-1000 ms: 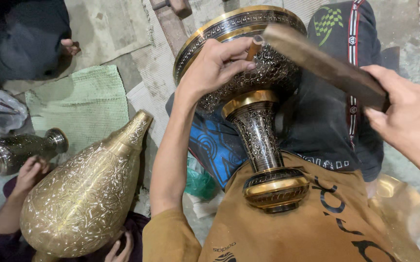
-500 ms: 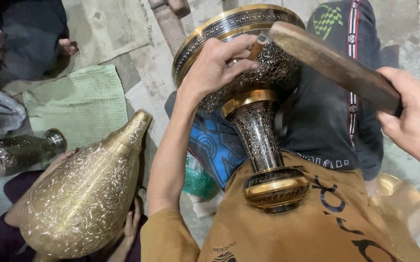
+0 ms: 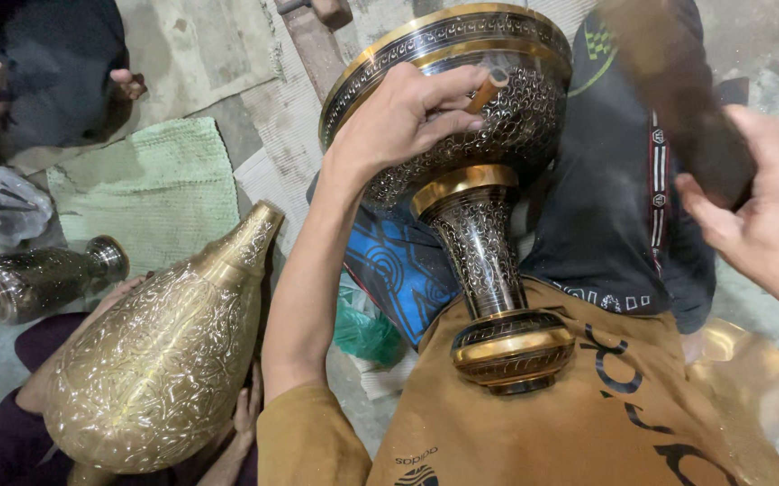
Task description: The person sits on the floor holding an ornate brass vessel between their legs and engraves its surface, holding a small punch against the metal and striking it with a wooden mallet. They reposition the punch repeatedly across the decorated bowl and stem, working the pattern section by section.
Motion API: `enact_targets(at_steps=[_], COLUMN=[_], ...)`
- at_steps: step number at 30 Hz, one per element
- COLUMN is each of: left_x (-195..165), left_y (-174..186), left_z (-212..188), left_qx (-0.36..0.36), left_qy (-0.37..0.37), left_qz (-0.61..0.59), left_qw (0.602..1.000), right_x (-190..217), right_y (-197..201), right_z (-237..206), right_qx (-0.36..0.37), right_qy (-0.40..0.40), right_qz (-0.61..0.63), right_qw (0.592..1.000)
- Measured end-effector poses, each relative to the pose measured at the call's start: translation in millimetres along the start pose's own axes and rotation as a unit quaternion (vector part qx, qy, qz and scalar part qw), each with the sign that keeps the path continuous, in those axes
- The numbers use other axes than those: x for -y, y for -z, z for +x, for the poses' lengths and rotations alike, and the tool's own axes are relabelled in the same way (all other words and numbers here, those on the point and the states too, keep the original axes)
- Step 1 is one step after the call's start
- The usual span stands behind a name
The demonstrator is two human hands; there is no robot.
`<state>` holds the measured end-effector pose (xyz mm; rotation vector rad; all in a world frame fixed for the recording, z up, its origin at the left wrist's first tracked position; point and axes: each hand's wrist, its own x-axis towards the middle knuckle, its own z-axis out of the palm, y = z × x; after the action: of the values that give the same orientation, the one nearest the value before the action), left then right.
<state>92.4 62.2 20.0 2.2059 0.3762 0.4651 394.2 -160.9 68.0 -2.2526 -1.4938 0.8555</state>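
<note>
From my remote feed, the work in hand was chasing the pattern on the brass goblet vase (image 3: 475,180). Its foot sat propped against the wearer's chest on the ochre shirt (image 3: 588,423), and the bowl tilted away from the camera.

Left hand (image 3: 403,121) lay on the near side of the bowl, fingers pinched narrow around a small chisel (image 3: 487,90), tip set against the engraved band just below the rim. Right hand (image 3: 768,229) was off to the right of the bowl, fist closed on the handle of a wooden mallet (image 3: 678,85), head raised above the rim and motion-blurred. I judged this as mid-swing, though the blur makes the mallet's exact shape hard to call.

The next move, as I read it, called for a square strike on the chisel head, with the left hand holding the tip steady on a curved, slippery surface.

Materials: the bowl and stem were blackened metal with fine floral tracery, and plain polished gold bands ran at the rim, neck and foot. The mallet looked like dark, worn wood.

Left of the goblet, another person's hands cradled a pear-shaped brass vase (image 3: 160,360), all bright gold with raised scrollwork. Farther left lay a darker vase (image 3: 34,279) beside a green woven mat (image 3: 151,189).
</note>
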Motion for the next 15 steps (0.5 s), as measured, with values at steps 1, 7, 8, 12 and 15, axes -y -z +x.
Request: enact_targets(at_steps=[1, 7, 8, 12, 15], left_x=[-0.5, -2.3, -2.4, -3.0, -3.8], left_y=[-0.2, -0.4, -0.6, -1.2, -1.5], left_z=[0.5, 1.0, 1.1, 2.2, 3.0], left_qx=[-0.003, -0.012, -0.013, -0.016, -0.007], left_qy=[-0.002, -0.008, -0.006, -0.005, 0.019], left_qz=[-0.002, 0.008, 0.006, 0.010, 0.003], left_qw=[1.000, 1.000, 1.000, 1.000, 1.000], right_x=[-2.0, -5.6, -5.2, -4.2, -4.0], right_y=[1.0, 4.8, 4.8, 6.3, 5.6], right_z=[0.0, 2.2, 3.1, 6.4, 7.5], right_qx=[-0.024, -0.024, -0.029, -0.010, -0.042], right_qy=[0.072, 0.146, 0.149, 0.191, 0.135], right_qz=[0.004, -0.031, -0.018, -0.053, 0.075], right_qw=[0.997, 0.988, 0.988, 0.980, 0.987])
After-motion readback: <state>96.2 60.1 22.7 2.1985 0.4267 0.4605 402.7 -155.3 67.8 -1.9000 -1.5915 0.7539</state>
